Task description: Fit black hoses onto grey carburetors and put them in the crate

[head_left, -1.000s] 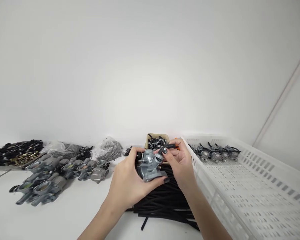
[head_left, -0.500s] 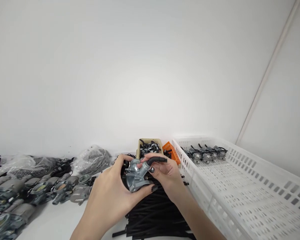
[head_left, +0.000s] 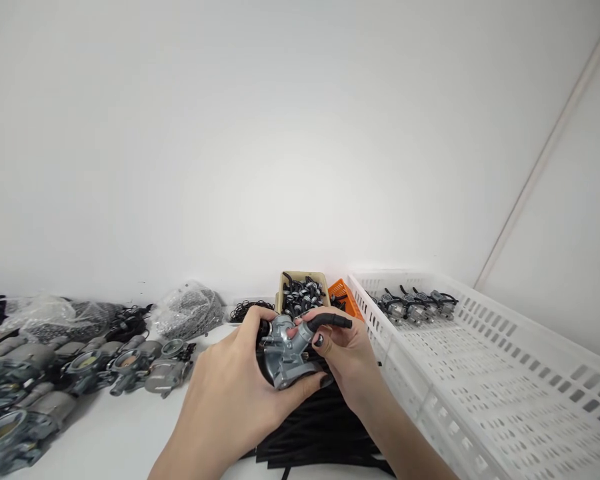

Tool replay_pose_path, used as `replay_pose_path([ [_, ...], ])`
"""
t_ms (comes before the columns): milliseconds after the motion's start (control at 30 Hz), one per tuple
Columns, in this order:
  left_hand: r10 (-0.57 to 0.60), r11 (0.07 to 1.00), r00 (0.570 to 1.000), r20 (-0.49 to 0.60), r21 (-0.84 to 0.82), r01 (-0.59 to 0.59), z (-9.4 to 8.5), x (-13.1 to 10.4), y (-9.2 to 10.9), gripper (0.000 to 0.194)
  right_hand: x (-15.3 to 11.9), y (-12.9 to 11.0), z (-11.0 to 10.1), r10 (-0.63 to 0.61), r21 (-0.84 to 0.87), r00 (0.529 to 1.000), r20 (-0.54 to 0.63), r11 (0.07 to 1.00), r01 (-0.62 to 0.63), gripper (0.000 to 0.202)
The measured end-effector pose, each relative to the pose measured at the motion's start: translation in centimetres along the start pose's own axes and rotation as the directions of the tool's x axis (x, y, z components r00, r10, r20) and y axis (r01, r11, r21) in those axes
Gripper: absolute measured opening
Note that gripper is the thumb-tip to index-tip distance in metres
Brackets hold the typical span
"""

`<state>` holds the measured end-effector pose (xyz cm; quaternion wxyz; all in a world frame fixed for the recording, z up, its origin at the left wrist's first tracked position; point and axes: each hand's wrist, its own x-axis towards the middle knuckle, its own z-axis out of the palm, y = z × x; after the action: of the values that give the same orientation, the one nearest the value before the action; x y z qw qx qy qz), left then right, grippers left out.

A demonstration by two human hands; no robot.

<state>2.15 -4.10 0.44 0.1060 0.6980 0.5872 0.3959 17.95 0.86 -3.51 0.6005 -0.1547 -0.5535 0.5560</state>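
Note:
A grey metal carburetor (head_left: pixel 287 357) is held up in front of me, tilted, above a pile of black rubber tubes (head_left: pixel 310 433). My left hand (head_left: pixel 240 383) wraps round its body, with the thumb along the lower flange. A black rubber cap with a bent stem (head_left: pixel 333 321) sits on the carburetor's angled top. My right hand (head_left: pixel 350 357) pinches around this cap and the neck under it; the thumb is on the near side, and some fingertips are hidden behind the metal.
Several carburetors (head_left: pixel 130 363) stand on the white table at left, with plastic bags of small parts (head_left: pixel 187 310) behind. A beige bin of black caps (head_left: pixel 304 293) and an orange basket (head_left: pixel 345 297) are at the back. A white crate (head_left: pixel 500 373) at right holds several finished-looking carburetors (head_left: pixel 420 305).
Both hands and the carburetor have shifted slightly right in the view, along with a small camera shift. The grip on the carburetor and cap looks the same.

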Motion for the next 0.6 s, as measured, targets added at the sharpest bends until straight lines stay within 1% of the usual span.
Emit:
replay_pose_path([
  [133, -0.063, 0.996, 0.997, 0.047, -0.055, 0.066, 0.0, 0.1, 0.5, 0.046, 0.0, -0.1, -0.2, -0.026, -0.037, 1.000, 0.004, 0.999, 0.026, 0.015],
  [233, -0.117, 0.987, 0.988, 0.100, -0.097, 0.127, -0.2, 0.1, 0.9, 0.042, 0.2, -0.3, -0.5, -0.007, -0.002, 0.998, 0.070, 1.000, 0.007, 0.016],
  [300, -0.127, 0.984, 0.984, 0.128, -0.112, 0.141, -0.5, 0.1, 1.2, 0.039, 0.4, -0.5, -0.7, 0.012, 0.010, 0.993, 0.113, 1.000, -0.013, 0.017],
  [367, -0.124, 0.983, 0.982, 0.145, -0.119, 0.141, -0.6, 0.1, 1.3, 0.037, 0.5, -0.6, -0.8, 0.027, 0.011, 0.992, 0.123, 1.000, -0.028, 0.018],
  [400, -0.121, 0.984, 0.982, 0.147, -0.113, 0.138, -0.7, 0.1, 1.2, 0.037, 0.5, -0.6, -0.7, 0.039, 0.013, 0.993, 0.110, 0.999, -0.041, 0.020],
  [467, -0.119, 0.988, 0.983, 0.138, -0.078, 0.130, -0.5, 0.2, 1.1, 0.038, 0.5, -0.3, -0.4, 0.081, 0.027, 0.996, 0.048, 0.996, -0.083, 0.023],
  [533, -0.110, 0.993, 0.988, 0.110, -0.024, 0.113, -0.1, 0.2, 0.8, 0.040, 0.3, 0.1, -0.1, 0.126, 0.042, 0.991, -0.054, 0.991, -0.124, 0.028],
  [600, -0.096, 0.995, 0.991, 0.089, 0.012, 0.095, 0.3, 0.2, 0.6, 0.042, 0.2, 0.5, 0.3, 0.143, 0.048, 0.979, -0.142, 0.989, -0.138, 0.032],
])
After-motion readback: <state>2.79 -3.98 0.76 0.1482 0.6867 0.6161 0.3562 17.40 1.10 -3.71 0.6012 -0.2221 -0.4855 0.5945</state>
